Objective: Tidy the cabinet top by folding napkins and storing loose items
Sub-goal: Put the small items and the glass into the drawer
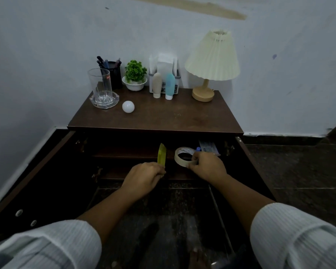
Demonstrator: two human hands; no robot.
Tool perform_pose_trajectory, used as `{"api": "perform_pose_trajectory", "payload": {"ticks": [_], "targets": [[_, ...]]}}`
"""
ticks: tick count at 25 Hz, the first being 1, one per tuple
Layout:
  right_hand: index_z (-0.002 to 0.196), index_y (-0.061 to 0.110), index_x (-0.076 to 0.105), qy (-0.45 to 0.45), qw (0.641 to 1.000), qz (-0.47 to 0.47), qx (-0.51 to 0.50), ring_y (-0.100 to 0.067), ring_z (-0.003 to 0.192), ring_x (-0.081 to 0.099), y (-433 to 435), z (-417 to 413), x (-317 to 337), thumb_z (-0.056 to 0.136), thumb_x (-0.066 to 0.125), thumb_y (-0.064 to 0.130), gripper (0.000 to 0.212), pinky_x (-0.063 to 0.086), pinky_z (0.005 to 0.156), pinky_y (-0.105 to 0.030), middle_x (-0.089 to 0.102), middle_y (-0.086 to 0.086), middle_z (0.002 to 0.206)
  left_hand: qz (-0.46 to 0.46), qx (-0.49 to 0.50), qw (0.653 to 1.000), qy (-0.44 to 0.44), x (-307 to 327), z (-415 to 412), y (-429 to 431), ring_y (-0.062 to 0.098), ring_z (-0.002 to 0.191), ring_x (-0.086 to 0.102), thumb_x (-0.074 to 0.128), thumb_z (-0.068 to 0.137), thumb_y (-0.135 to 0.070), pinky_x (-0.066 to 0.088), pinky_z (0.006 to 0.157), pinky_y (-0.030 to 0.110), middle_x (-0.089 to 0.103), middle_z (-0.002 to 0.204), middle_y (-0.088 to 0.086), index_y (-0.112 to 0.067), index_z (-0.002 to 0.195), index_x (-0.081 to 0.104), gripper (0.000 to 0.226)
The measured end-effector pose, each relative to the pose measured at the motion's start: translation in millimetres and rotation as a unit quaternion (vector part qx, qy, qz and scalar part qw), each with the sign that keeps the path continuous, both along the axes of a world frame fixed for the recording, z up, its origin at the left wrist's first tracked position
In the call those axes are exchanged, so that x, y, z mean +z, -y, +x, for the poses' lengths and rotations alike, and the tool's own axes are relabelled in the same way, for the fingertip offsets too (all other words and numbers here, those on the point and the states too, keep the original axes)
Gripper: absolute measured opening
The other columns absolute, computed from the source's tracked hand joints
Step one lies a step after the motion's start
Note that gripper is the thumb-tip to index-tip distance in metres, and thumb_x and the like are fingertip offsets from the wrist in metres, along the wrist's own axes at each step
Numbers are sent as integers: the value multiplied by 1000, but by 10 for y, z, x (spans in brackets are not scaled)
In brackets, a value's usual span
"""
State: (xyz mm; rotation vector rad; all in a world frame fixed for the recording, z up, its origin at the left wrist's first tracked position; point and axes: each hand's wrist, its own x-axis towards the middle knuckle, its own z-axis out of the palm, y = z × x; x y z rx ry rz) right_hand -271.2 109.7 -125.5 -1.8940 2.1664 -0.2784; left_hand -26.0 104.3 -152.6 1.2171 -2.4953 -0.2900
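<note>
My left hand [144, 174] grips a yellow cutter [161, 156] by its lower end, blade end pointing up, in front of the open cabinet's shelf [128, 153]. Beside it, my right hand [207, 166] holds a roll of clear tape [182, 156] by its right rim. Behind the tape, some items including a blue-capped thing and a flat packet [207, 146] lie on the shelf. On the brown cabinet top [163, 117], folded white napkins [164, 62] stand in a grey holder at the back.
The top also carries a glass [100, 85] in a glass ashtray, a black pen cup [113, 73], a small potted plant [135, 73], two squeeze tubes [163, 86], a white ball [128, 106] and a cream lamp [211, 61]. Both cabinet doors [27, 183] stand open.
</note>
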Motion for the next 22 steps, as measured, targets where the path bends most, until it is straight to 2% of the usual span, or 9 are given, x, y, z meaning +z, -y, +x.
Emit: {"api": "perform_pose_trajectory", "payload": {"ticks": [4, 8, 11, 15, 19, 22], "targets": [[98, 15, 67, 0, 1000, 0, -14, -29, 87, 67, 207, 43, -223, 87, 62, 35, 23, 53, 66, -35, 70, -8, 91, 35, 38, 999, -17, -139, -135, 339, 8, 113, 66, 63, 94, -22, 54, 93, 31, 69, 127, -12, -27, 114, 75, 24], [104, 16, 66, -17, 1000, -20, -16, -31, 89, 69, 446, 61, -453, 90, 59, 39, 28, 55, 66, -36, 70, -9, 96, 73, 47, 996, -10, -339, -347, 607, 11, 114, 65, 61, 94, -19, 53, 93, 29, 69, 127, -9, -26, 121, 72, 30], [115, 18, 67, -24, 999, -37, -23, -33, 95, 68, 611, 94, -573, 92, 60, 42, 34, 51, 67, -34, 66, -11, 110, 107, 48, 993, -16, -455, -514, 753, 14, 117, 63, 60, 94, -14, 52, 96, 30, 68, 130, -7, -25, 123, 71, 33], [122, 16, 64, 7, 998, -41, -43, -33, 99, 67, 788, 94, -707, 95, 59, 36, 34, 51, 71, -35, 63, -13, 117, 146, 74, 986, -28, -556, -588, 941, 16, 121, 60, 61, 93, -9, 49, 100, 28, 67, 130, -4, -23, 124, 71, 35], [133, 16, 55, 23, 997, -40, -55, -35, 102, 66, 767, 70, -776, 96, 52, 27, 39, 53, 71, -37, 64, -13, 121, 149, 67, 986, 15, -584, -612, 1000, 22, 132, 46, 63, 94, -12, 41, 107, 31, 54, 146, -5, -27, 129, 66, 39], [133, 16, 51, -36, 998, -55, -9, -35, 105, 61, 649, 115, -770, 94, 55, 25, 41, 54, 73, -41, 55, -13, 125, 128, 90, 987, 38, -604, -606, 942, 24, 132, 43, 60, 95, -23, 42, 106, 33, 45, 153, -4, -31, 135, 60, 41]]}}
